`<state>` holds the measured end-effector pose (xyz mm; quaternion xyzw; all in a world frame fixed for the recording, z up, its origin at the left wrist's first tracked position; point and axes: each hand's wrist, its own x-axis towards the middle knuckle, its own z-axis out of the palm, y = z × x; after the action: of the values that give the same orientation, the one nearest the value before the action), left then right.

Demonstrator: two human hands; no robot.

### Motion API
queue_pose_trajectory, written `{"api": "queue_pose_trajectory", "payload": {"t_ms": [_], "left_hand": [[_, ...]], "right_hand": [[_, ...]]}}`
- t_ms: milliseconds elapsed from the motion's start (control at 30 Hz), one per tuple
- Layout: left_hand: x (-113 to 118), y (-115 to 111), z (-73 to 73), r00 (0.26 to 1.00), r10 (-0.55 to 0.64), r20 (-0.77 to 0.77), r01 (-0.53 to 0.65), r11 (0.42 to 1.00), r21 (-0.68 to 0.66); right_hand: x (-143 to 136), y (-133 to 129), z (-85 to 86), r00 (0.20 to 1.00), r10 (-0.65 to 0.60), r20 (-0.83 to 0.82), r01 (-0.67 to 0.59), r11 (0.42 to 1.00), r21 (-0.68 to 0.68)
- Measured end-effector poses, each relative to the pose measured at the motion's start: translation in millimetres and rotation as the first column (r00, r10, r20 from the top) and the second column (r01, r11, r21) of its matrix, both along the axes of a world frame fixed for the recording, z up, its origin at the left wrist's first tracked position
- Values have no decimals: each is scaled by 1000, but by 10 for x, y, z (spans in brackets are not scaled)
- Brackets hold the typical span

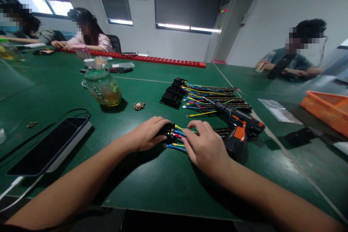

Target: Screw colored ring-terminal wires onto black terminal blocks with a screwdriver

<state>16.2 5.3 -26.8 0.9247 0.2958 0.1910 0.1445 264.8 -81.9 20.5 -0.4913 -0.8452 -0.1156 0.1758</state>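
My left hand is closed around a small black plastic block, holding it on the green table. Colored wires run from the block's right side, yellow, blue and red. My right hand is closed, its thumb and fingertips pinching the wires just beside the block. Loose blue wires with a ring terminal lie below, in front of the block. A black and orange cordless screwdriver lies right of my right hand, across some of the wire bundles. Behind my hands, several similar black blocks are lined up with wires attached.
A small pile of brass-colored screws lies left of the blocks. A jar of liquid stands behind it. A phone with cables is at left. An orange basket is at right. Other people sit across the table.
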Motion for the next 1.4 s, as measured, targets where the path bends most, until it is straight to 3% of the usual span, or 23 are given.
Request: {"api": "queue_pose_trajectory", "payload": {"t_ms": [167, 467, 1167, 1400], "left_hand": [[-1, 0, -2, 1000, -15, 12, 15, 1000, 13], [11, -13, 25, 1000, 16, -13, -17, 1000, -24], [4, -10, 40, 999, 14, -31, -14, 1000, -21], [5, -11, 42, 999, 23, -36, -24, 999, -27]], "right_hand": [[-224, 143, 27, 992, 21, 124, 2, 983, -186], [-248, 257, -142, 973, 29, 228, 32, 964, -263], [-178, 280, -324, 988, -19, 150, 52, 974, -222], [-140, 273, -330, 998, -39, 44, 48, 971, -233]]}}
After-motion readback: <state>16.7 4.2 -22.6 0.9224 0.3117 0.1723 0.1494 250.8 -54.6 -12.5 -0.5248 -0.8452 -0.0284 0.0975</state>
